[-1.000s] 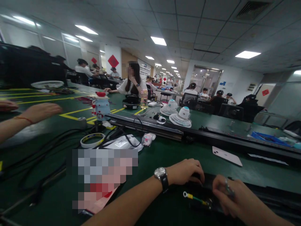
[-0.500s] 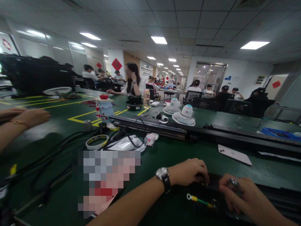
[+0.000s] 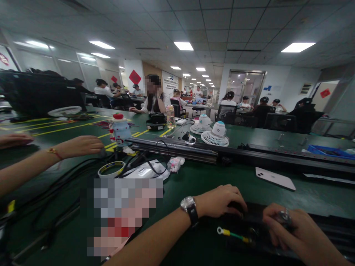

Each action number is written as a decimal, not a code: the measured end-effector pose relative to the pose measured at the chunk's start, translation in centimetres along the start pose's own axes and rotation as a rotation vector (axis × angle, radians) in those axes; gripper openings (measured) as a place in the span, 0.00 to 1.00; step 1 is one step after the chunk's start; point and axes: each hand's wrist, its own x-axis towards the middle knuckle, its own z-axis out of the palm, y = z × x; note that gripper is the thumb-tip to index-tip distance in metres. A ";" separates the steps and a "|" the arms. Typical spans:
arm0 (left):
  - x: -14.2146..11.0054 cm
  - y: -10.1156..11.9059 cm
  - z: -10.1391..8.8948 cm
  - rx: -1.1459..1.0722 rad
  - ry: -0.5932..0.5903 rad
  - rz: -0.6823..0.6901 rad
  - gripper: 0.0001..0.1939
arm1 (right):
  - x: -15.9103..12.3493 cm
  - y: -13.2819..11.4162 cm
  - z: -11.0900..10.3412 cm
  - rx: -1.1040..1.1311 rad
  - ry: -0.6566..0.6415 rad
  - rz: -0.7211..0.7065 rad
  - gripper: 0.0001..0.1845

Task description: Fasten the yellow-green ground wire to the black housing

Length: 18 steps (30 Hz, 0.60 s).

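My left hand [image 3: 222,201], with a watch on its wrist, lies over the left end of a long black part [image 3: 318,225]. Its fingers curl downward, and whatever is between the fingertips is in shadow. My right hand [image 3: 294,227], wearing a ring, is closed low over the same dark part; its fingers hide what they hold, if anything. Between and below my hands, a short green-and-yellow wire [image 3: 234,235] ends in a metal ring terminal pointing left. The wire's other end runs into dark parts near my right hand.
A co-worker's hand [image 3: 80,146] reaches in from the left above black cables [image 3: 66,173]. A tape roll [image 3: 111,169], white bag [image 3: 146,170], phone [image 3: 275,178] and metal rails [image 3: 177,149] surround the work spot. Farther back stand white fans [image 3: 215,137] and a doll-shaped bottle [image 3: 121,131].
The co-worker's hand at the left has moved right, over the cables beside the doll-shaped bottle. My hands stay nearly in place, with slight finger movement; the view has shifted a little.
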 end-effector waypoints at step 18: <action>1.0 -0.1 -0.7 -0.061 -0.022 -0.006 0.13 | -0.6 -1.9 -0.6 0.147 0.140 0.090 0.13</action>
